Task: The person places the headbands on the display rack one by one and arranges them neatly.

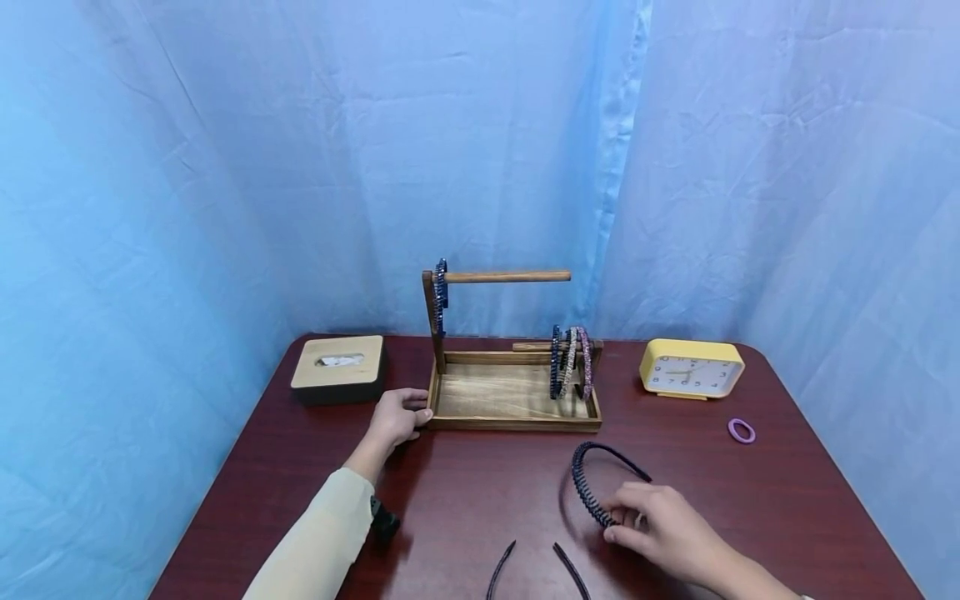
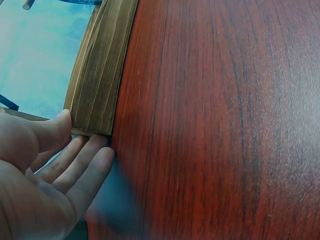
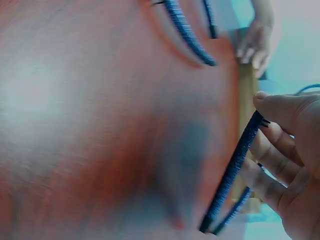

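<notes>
My right hand [image 1: 663, 529] pinches a black coiled headband [image 1: 588, 492] near one end, above the table's front right. In the right wrist view the thumb and fingers hold this headband [image 3: 232, 172]. At the left front corner of a wooden headband stand [image 1: 517, 424], my left hand [image 1: 395, 419] grips the tray's edge. The left wrist view has its thumb and fingers at the corner of the wooden wall [image 2: 97, 85]. A dark blue headband [image 1: 440, 300] hangs on the upper bar's left end. Dark, beige and pink headbands [image 1: 586, 367] hang on the lower bar.
Another black headband [image 1: 572, 571] lies at the near table edge, partly out of view. A tissue box [image 1: 337, 387] stands left of the stand. To the right are a yellow clock [image 1: 693, 346] and a purple ring [image 1: 742, 431]. Blue curtains [image 1: 480, 150] enclose the table.
</notes>
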Tool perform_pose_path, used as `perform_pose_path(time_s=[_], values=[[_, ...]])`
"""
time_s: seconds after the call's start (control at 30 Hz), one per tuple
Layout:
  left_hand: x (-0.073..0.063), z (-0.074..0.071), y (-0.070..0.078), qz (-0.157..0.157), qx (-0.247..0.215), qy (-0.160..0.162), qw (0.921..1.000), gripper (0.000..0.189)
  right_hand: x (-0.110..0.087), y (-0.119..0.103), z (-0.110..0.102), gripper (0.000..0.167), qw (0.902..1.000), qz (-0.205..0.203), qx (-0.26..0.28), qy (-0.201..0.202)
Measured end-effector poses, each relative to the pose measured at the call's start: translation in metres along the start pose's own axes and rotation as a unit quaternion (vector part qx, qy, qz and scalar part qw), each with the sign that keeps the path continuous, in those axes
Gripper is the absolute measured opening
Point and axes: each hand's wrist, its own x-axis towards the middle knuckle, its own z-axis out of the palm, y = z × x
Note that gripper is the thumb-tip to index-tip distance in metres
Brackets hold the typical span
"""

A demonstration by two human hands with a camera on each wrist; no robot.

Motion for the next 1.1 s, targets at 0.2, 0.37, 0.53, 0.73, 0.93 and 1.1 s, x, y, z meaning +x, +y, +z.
perform_pose_path(time_s=[0.2,0.37,0.53,0.73,0.93,1.1], values=[[0.0,0.0,0.001,-0.002,-0.001,0.001,1.0,0.041,0.007,-0.019,-0.027,0.02,0.9982,0.032,0.05,0.013],[-0.001,0.0,0.001,0.0,0.0,0.001,1.0,0.041,0.016,-0.035,-0.047,0.029,0.9974,0.003,0.054,0.047],[-0.002,0.0,0.001,0.001,0.0,0.001,1.0,0.04,0.031,-0.054,-0.068,0.036,0.994,-0.034,0.057,0.087],[-0.001,0.0,0.0,-0.003,0.002,0.003,1.0,0.04,0.053,-0.071,-0.09,0.038,0.9896,-0.015,0.053,0.133],[-0.003,0.001,0.0,0.002,0.004,0.003,1.0,0.041,0.082,-0.076,-0.107,0.03,0.9753,0.03,0.104,0.193],[-0.003,0.001,0.001,0.004,0.003,0.004,1.0,0.041,0.113,-0.07,-0.115,0.027,0.9612,0.044,0.149,0.228]])
